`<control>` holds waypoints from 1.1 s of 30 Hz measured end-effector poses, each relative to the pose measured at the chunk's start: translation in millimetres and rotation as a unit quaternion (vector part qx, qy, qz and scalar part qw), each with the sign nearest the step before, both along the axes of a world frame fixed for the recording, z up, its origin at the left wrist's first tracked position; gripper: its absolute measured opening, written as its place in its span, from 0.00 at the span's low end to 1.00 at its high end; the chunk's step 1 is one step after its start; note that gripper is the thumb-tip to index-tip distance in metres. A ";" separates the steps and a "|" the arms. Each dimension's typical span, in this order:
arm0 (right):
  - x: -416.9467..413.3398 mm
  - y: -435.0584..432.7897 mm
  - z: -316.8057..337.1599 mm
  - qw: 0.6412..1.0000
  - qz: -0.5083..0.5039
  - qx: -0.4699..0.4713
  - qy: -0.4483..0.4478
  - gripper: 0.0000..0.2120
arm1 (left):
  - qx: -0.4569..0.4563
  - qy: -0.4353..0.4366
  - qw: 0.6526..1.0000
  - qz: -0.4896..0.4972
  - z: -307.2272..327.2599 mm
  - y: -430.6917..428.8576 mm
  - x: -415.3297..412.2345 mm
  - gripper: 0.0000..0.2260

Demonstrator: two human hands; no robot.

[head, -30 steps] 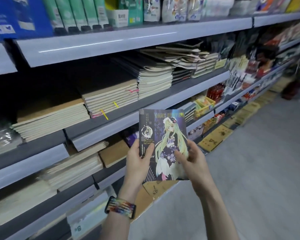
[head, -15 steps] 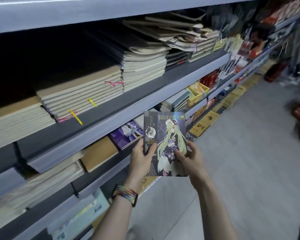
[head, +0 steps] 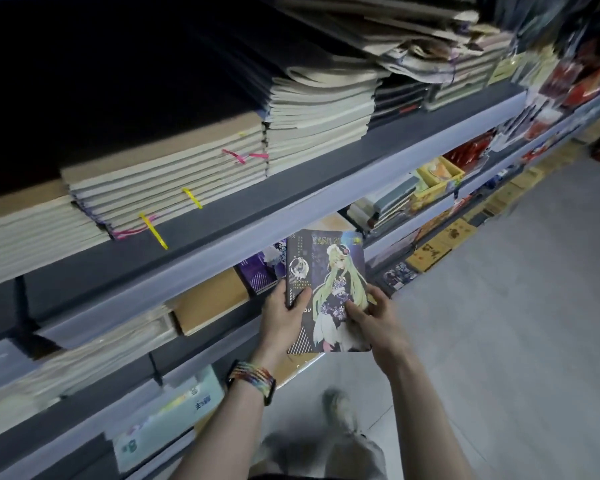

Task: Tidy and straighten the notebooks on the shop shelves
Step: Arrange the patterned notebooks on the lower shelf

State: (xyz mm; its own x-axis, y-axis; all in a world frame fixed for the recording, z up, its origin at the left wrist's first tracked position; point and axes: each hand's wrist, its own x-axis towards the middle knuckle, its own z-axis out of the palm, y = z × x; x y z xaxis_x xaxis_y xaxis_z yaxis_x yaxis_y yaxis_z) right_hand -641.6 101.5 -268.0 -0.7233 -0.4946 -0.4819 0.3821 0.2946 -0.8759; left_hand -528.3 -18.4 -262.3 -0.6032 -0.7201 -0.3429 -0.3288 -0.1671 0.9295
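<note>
Hazard log, L to R.

1. Kraft stack point(head: 167, 171) on the upper shelf point(head: 326, 206): a yellow ribbon point(head: 155, 232) hung over the front edge. I judged that a lifted corner could snag it and drag the stack fwd.
2. Lower shelf point(head: 205, 341): kraft notebk point(head: 210, 304), w/ the purple notebk point(head: 258, 271) just beside it. This was the probable slot for the item in hand. The gap under the upper shelf looked tight, so a steep entry could crease the cover or shove the purple notebk back.
3. Left hand point(head: 279, 317) grasped the anime-cover notebk point(head: 329, 292) at its left edge, thumb on the front. The notebk was in the air, upright, in front of the lower shelf.
4. Right hand point(head: 374, 320) grasped the right side, its fingers point(head: 376, 297) wrapping the edge. Letting go too early w/ either hand could drop it to the floor point(head: 516, 306).
</note>
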 end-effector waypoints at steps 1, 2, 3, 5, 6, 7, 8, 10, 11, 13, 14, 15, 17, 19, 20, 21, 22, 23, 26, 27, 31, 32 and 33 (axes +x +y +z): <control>-3.5 -7.1 -0.5 1.000 0.014 0.001 -0.001 0.13 | 0.006 0.001 1.000 0.011 -1.5 -3.8 -1.0 0.11; -7.3 -14.7 -0.8 1.000 0.029 -0.001 0.000 0.13 | 0.008 -0.005 1.000 0.023 -1.3 -7.4 -2.1 0.12; -10.8 -22.2 1.4 0.999 0.045 -0.007 -0.002 0.13 | 0.007 -0.007 0.999 0.039 -3.0 -11.5 -3.9 0.13; -21.4 -37.5 3.6 0.997 0.069 -0.025 -0.020 0.12 | 0.008 -0.016 0.997 0.076 -6.3 -19.0 -8.7 0.11; -27.8 -45.1 3.5 0.996 0.081 -0.027 -0.028 0.11 | 0.010 -0.020 0.995 0.095 -5.8 -21.8 -11.3 0.08; -33.2 -52.6 5.7 0.995 0.095 -0.022 -0.032 0.11 | 0.019 -0.022 0.993 0.114 -7.3 -25.1 -14.5 0.05; -39.6 -60.6 4.1 0.993 0.111 -0.015 -0.029 0.12 | 0.021 -0.020 0.991 0.130 -4.2 -26.5 -17.5 0.07; -50.6 -75.1 3.3 0.989 0.149 -0.007 -0.019 0.18 | 0.028 -0.008 0.985 0.171 -5.9 -32.6 -22.1 0.18; -53.8 -81.4 7.0 0.986 0.164 -0.003 -0.009 0.19 | 0.036 -0.010 0.980 0.195 -7.9 -35.8 -23.8 0.22; -60.2 -93.6 11.6 0.983 0.186 0.002 0.004 0.19 | 0.048 -0.016 0.971 0.232 -12.1 -42.2 -27.4 0.25; -63.0 -99.5 12.1 0.982 0.191 0.006 0.001 0.21 | 0.051 -0.022 0.968 0.244 -13.2 -44.1 -28.9 0.25; -64.7 -105.1 14.5 0.981 0.195 0.009 -0.002 0.23 | 0.061 -0.026 0.965 0.255 -17.4 -46.9 -29.6 0.25; -69.5 -118.2 11.1 0.981 0.195 0.010 -0.017 0.24 | 0.071 -0.024 0.958 0.276 -18.8 -50.6 -28.9 0.24; -72.4 -129.4 8.3 0.980 0.196 0.013 -0.031 0.20 | 0.089 -0.010 0.949 0.301 -20.2 -53.8 -27.1 0.23; -73.7 -134.0 7.3 0.978 0.202 0.014 -0.041 0.15 | 0.097 -0.002 0.945 0.314 -19.5 -54.7 -26.0 0.23; -74.6 -138.5 6.7 0.977 0.207 0.014 -0.049 0.09 | 0.109 0.009 0.938 0.329 -22.3 -56.4 -25.0 0.23; -75.4 -143.1 5.0 0.976 0.210 0.013 -0.058 0.04 | 0.115 0.016 0.933 0.341 -22.1 -56.7 -24.5 0.22; -75.5 -146.8 3.9 0.974 0.218 0.012 -0.062 0.01 | 0.120 0.018 0.929 0.350 -24.0 -57.4 -24.0 0.20; -76.7 -152.6 -0.7 0.967 0.245 0.012 -0.062 0.03 | 0.104 0.012 0.927 0.361 -22.6 -58.1 -23.2 0.10; -77.5 -153.5 -1.8 0.966 0.249 0.016 -0.063 0.03 | 0.095 0.008 0.927 0.364 -23.0 -59.7 -22.7 0.09; -81.9 -155.3 -4.9 0.960 0.270 0.036 -0.061 0.06 | 0.060 -0.011 0.930 0.362 -23.0 -65.1 -23.3 0.09; -83.5 -156.0 -5.5 0.960 0.269 0.038 -0.063 0.05 | 0.058 -0.011 0.929 0.365 -20.4 -65.1 -24.9 0.10; -84.8 -156.3 -4.7 0.960 0.270 0.040 -0.063 0.03 | 0.055 -0.008 0.928 0.369 -19.0 -65.3 -26.6 0.11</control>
